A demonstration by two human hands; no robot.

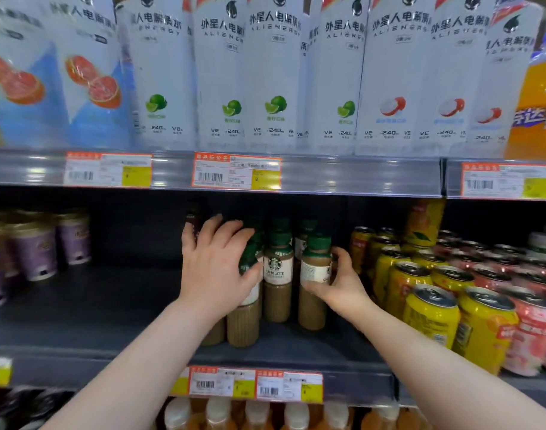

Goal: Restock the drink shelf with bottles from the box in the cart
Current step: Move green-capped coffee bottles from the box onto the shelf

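Observation:
Several green-capped coffee latte bottles stand in a cluster on the dark middle shelf. My left hand lies over the top of the front-left bottle, fingers curled round its cap and neck. My right hand grips the right-hand bottle round its label from the side. Both bottles stand upright on the shelf. The box and the cart are out of view.
Yellow and red drink cans crowd the shelf right of the bottles. Purple cups stand at the far left, with bare shelf between. Tall white electrolyte drink bottles fill the shelf above. White-capped bottles sit below.

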